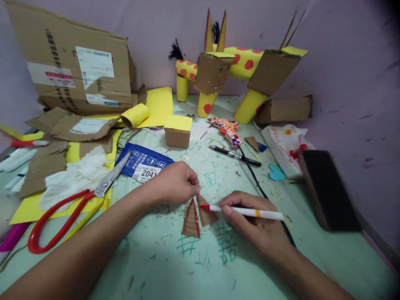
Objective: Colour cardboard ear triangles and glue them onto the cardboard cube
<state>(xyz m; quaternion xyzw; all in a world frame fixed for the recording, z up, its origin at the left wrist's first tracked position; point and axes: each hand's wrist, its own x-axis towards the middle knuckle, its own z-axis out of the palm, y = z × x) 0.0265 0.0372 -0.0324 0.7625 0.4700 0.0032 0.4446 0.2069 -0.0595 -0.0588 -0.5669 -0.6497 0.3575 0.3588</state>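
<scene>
Left forearm (115, 233) enters from the tabletop's near left corner, extended obliquely; wrist roughly straight. Left hand (179, 179): fingers curled, thumb and forefinger pinched together, back of hand upward. Right forearm (309, 271) enters from the near right. Right hand (253, 216): thumb and index finger in a pen-type grip, remaining fingers folded beneath. Both arms bare.

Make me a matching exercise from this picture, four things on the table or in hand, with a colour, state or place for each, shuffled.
Column one
1. Scissors
2. Phone
3. White marker
4. Paper-like heart

Column two
A. Held in the right hand
B. Turquoise all over
C. Dark screen, far right of the view
D. Red handles

Right pairs: 1-D, 2-C, 3-A, 4-B
</scene>
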